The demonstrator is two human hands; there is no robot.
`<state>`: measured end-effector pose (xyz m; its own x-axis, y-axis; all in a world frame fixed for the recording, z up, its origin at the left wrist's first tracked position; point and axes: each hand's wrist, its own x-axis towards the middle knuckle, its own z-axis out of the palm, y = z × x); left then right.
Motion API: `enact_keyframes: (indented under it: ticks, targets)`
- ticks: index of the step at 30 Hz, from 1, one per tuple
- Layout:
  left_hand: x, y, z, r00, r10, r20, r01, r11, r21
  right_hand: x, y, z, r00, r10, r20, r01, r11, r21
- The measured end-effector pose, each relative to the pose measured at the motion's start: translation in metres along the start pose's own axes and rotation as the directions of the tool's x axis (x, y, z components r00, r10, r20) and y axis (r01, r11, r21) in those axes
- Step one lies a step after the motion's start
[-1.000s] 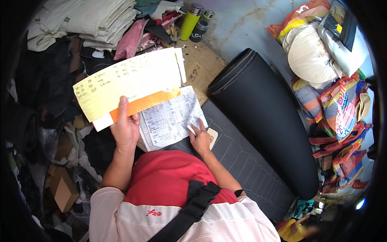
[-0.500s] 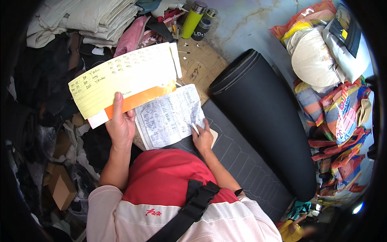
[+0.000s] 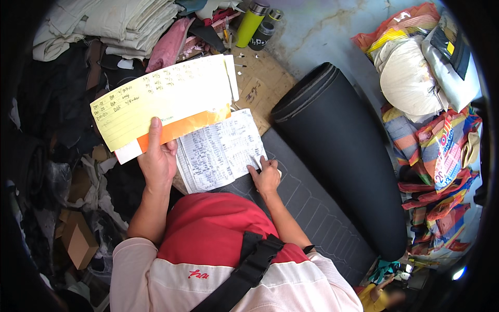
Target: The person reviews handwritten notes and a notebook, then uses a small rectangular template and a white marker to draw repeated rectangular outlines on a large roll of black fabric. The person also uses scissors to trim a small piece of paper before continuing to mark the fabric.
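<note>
A: Fingers first. Left hand?

B: Closed on a yellow sheet with an orange strip along its lower edge; thumb in front, the other fingers mostly hidden behind. Handwriting faces the wearer.

A: Right hand?

B: Loosely curled, at the lower right edge of an open notebook. A slim white thing shows by thumb and forefinger; whether it is pinched, cannot tell.

A: Positions of the papers?

B: The sheet is raised and tilted, covering the notebook's upper left part. The notebook lies open below it, its pages densely written, partly over black stitched material. A large black roll lies to the right, apart from both hands.

A: Step in hand?

B: Judgement: consulting the written papers, sheet held up for reading, notebook open beneath. Whether entries are being compared is not determinable.

A: What does the next move call for?

B: Judgement again: a steady left grip, so the sheet stays flat and legible, and a light right touch at the page edge. If the right hand works on the page, the overlapping sheet needs to stay clear of it.
</note>
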<state>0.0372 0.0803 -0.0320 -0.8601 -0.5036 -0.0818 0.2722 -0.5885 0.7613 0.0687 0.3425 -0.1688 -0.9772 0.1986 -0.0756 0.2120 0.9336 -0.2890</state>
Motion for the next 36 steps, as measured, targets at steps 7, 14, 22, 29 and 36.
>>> enact_keyframes:
  ticks: [7, 14, 22, 29, 36]
  targets:
    - [0.002, 0.003, -0.006, 0.999, 0.030, -0.023, -0.030, 1.000, 0.008, -0.016, -0.019, -0.016, 0.816, -0.562, 0.131, 0.255, 0.555, 0.792]
    - [0.000, 0.004, -0.007, 0.999, 0.028, -0.019, -0.028, 1.000, 0.012, -0.004, -0.009, -0.017, 0.998, 0.006, 0.059, -0.011, 0.996, 0.089]
    - [-0.004, 0.004, -0.006, 0.999, 0.037, -0.017, -0.037, 0.999, 0.010, -0.012, -0.005, -0.011, 0.981, -0.181, 0.075, 0.153, 0.947, 0.284]
    - [-0.005, 0.007, -0.007, 0.997, 0.044, -0.057, -0.044, 0.999, 0.007, -0.018, -0.015, -0.025, 0.932, -0.244, 0.269, 0.044, 0.810, 0.585]
    - [-0.008, 0.006, -0.006, 0.998, 0.044, -0.035, -0.044, 0.999, 0.003, -0.001, 0.008, 0.005, 0.996, -0.093, 0.019, 0.093, 0.995, -0.025]
